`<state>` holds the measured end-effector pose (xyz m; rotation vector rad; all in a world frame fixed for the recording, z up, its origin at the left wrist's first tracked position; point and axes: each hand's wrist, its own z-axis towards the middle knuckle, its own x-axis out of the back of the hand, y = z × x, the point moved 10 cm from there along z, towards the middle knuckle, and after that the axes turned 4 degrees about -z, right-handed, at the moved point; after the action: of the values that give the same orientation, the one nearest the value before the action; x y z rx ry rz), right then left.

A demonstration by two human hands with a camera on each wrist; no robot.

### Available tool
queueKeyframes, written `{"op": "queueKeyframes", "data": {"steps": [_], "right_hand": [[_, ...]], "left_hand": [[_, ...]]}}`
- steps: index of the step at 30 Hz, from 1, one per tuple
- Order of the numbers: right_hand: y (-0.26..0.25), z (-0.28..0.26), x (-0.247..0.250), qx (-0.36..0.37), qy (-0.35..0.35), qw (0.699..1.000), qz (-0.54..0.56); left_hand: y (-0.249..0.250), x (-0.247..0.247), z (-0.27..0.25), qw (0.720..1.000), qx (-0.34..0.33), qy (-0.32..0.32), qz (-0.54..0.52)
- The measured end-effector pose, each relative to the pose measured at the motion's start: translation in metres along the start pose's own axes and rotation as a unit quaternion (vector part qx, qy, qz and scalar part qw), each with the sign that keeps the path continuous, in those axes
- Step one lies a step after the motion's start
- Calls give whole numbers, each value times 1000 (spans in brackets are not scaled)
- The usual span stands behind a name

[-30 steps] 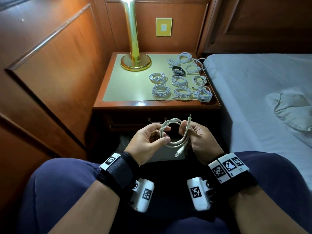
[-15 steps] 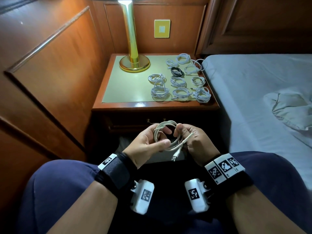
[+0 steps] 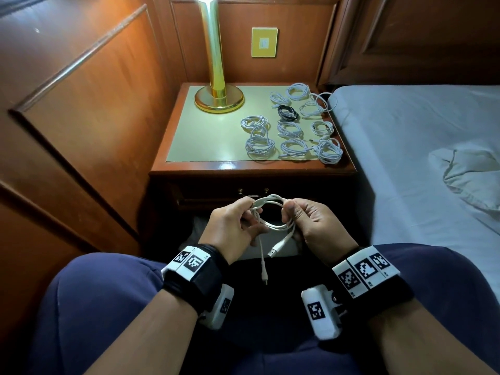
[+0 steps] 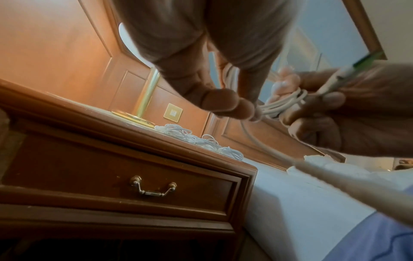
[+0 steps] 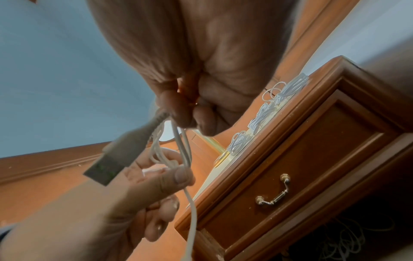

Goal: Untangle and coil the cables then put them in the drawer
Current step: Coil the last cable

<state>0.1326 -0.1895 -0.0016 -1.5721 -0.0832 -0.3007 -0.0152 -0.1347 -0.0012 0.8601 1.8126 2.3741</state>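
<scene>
Both hands hold one coiled white cable (image 3: 273,212) above my lap, in front of the nightstand. My left hand (image 3: 238,226) pinches the coil's left side and my right hand (image 3: 305,220) pinches its right side. Two ends hang down from the coil: a thin plug end (image 3: 263,274) and a USB plug (image 3: 274,250). The USB plug (image 5: 105,169) looms large in the right wrist view. Several coiled white cables (image 3: 295,131) and one black coil (image 3: 288,112) lie on the nightstand top (image 3: 205,136). The drawer (image 4: 125,181) is shut, its brass handle (image 4: 154,189) hanging down.
A brass lamp (image 3: 217,77) stands at the back left of the nightstand. A bed with a grey sheet (image 3: 422,147) lies close on the right, with a crumpled cloth (image 3: 473,177) on it. Wooden wall panels (image 3: 81,109) close off the left side.
The coil has been turned in my hands. The thin plug end that stuck up by my right hand now hangs down below the coil next to the USB plug.
</scene>
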Motion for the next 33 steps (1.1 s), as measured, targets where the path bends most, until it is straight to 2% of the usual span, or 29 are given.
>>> {"op": "queueKeyframes", "data": {"steps": [3,7,10,15,18,21,25,30,33], "right_hand": [[-1,-1,-4,-1,-2,1000,1],[-7,-1,-2,8,12,999,28],[-10,-1,-1,21,12,999,40],[-15,-6,-13,29,-33,999,28],[-18,-9,-18,44,-57,997,1],[-16,-9,-20,36,-60,998,-3],[-7,-4,-16,29,-32,998,-42],[11,5,5,1,74,995,-60],[13,5,8,4,84,995,-58]], "left_hand": [[-20,-7,-3,990,90,6,-112],[-28,-7,0,981,111,33,-154],[-33,-7,1,962,148,38,-227],[-42,-11,-4,966,181,22,-182],[-43,-18,-8,952,205,3,-229],[-43,-16,-7,937,212,17,-276],[-45,-14,-9,902,223,49,-367],[-33,-13,-5,855,185,36,-484],[-26,-12,-2,852,148,34,-501]]}}
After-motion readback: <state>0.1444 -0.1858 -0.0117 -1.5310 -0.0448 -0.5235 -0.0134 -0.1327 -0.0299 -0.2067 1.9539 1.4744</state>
